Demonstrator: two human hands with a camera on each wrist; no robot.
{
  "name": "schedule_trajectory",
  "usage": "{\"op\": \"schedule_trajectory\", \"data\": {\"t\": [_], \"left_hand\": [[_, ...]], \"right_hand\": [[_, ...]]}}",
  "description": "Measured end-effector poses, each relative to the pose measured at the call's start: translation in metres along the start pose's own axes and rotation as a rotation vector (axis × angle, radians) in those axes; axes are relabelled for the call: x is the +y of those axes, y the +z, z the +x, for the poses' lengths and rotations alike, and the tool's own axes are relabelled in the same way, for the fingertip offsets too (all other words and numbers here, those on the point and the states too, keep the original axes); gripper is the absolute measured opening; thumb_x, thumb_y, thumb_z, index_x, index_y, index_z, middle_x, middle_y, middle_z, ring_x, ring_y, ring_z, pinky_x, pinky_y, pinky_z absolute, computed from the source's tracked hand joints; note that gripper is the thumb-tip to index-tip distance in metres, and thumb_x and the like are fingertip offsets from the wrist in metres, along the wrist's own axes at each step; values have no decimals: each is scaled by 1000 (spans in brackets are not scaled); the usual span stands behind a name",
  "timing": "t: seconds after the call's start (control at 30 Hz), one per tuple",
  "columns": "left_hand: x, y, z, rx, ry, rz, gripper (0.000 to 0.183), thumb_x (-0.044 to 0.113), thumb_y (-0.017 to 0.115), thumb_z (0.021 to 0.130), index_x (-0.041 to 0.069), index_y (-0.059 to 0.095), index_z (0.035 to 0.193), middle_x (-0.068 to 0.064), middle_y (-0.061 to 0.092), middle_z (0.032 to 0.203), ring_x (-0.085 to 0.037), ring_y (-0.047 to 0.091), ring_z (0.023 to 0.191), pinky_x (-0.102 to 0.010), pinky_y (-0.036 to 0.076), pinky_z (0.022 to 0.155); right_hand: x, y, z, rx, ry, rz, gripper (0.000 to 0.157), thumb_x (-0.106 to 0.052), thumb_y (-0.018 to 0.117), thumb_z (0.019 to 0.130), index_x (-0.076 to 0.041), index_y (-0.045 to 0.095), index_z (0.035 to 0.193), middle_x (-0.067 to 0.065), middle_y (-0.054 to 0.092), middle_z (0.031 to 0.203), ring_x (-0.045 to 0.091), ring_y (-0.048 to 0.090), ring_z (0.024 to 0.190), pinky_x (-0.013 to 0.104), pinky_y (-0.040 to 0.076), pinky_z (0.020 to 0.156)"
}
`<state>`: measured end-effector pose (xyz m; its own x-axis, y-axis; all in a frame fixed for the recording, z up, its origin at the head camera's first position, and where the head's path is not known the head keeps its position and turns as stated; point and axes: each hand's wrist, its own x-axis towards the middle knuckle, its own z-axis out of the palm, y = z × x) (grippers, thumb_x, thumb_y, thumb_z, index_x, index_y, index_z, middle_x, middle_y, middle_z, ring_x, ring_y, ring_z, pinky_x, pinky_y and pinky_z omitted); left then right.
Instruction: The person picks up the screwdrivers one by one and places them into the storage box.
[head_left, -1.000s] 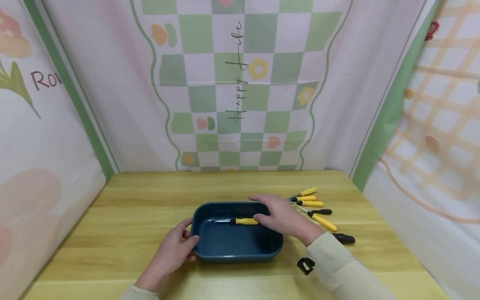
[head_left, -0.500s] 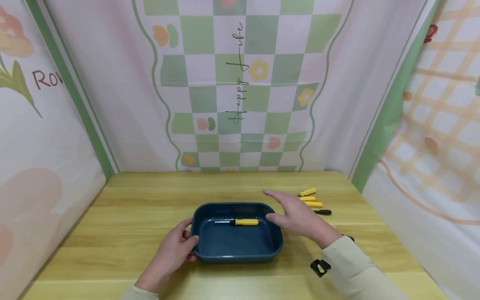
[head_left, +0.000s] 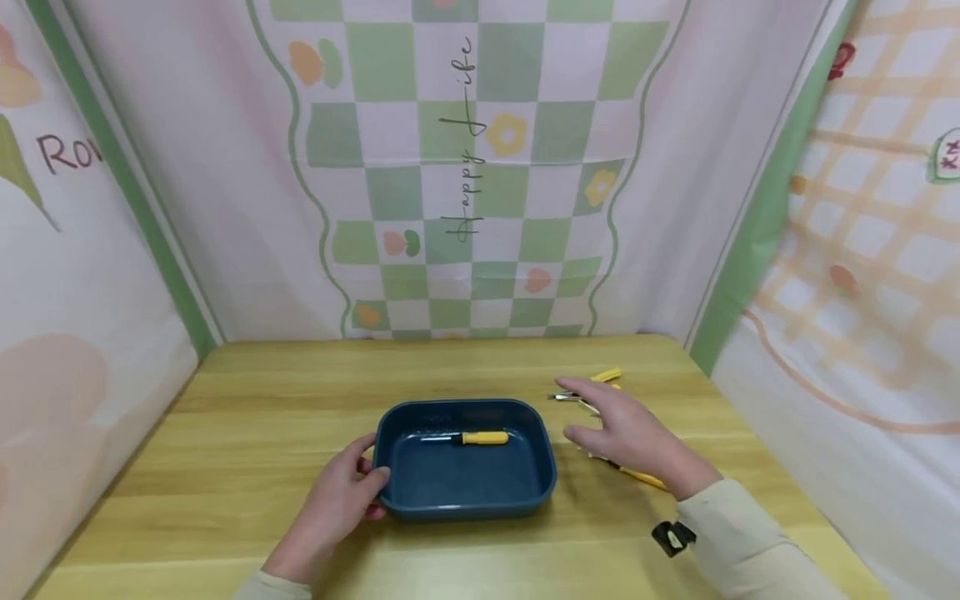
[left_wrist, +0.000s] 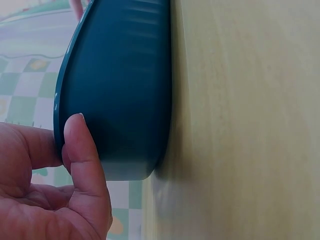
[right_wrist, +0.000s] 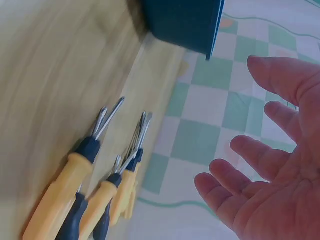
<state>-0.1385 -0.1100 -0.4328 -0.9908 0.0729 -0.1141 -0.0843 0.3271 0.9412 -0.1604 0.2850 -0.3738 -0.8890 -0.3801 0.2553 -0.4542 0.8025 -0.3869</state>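
While our left grip [head_left: 341, 500] pinches the edge of the blue tray [head_left: 450, 479], 1 yellow screwdriver [head_left: 486, 437] inside it, our right grip [head_left: 626, 429] spreads, holding nothing, near the loose screwdrivers [right_wrist: 60, 195] on the table [head_left: 247, 417]; we had best steady the tray and lift by handles.

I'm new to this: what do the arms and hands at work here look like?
They're a person's: a bare, ungloved left hand and a bare, ungloved right hand, extending from pale beige fabric sleeves. A small, angular black fitting shows beside the right one.
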Motion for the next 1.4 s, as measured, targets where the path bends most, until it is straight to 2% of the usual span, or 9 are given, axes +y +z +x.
{"op": "schedule_trajectory", "data": {"t": [0.2,0.4,0.63,0.8,1.0,1.23,1.4], "left_hand": [[0,-3,0,3,-20,8,56,10,61,103,6,43,156,-16,50,110,-21,62,69,-33,61,59],[1,-4,0,3,-32,12,55,11,60,104,6,43,156,-17,51,111,-21,62,69,-33,61,60],[0,-5,1,-9,-37,17,54,11,59,105,6,43,156,-17,51,113,-21,63,71,-33,62,61],[0,-4,1,-16,-36,26,54,13,59,105,6,43,156,-16,51,113,-20,62,71,-33,61,62],[-1,-3,2,-19,-32,36,53,13,59,105,7,43,156,-16,51,112,-20,62,71,-32,61,61],[0,-2,2,-19,-39,44,54,14,60,105,7,43,156,-16,51,112,-20,62,72,-33,61,62],[0,-2,3,-22,-53,45,54,14,60,105,7,43,156,-16,51,113,-21,62,72,-33,62,63]], "right_hand": [[8,-8,-9,6,-4,-29,67,-22,75,96,-8,47,155,17,56,150,40,57,133,60,51,104],[14,-14,-23,-7,13,-45,69,-28,74,97,-10,44,158,20,52,154,45,53,136,65,47,106],[24,-15,-39,12,34,-38,69,-28,76,96,-8,47,155,22,55,150,47,54,135,66,47,106],[29,-16,-50,-1,95,-10,72,-32,77,95,-8,47,156,26,54,150,50,55,133,67,48,104],[33,-16,-59,-69,181,-2,76,-34,77,95,-9,44,158,30,51,150,53,58,127,67,51,100],[38,-12,-63,-96,232,-28,73,-33,79,92,-10,49,154,29,63,136,47,64,122,67,52,98],[40,-9,-66,-116,263,-16,71,-34,79,92,-12,51,154,28,65,134,45,65,121,68,50,100]]}}
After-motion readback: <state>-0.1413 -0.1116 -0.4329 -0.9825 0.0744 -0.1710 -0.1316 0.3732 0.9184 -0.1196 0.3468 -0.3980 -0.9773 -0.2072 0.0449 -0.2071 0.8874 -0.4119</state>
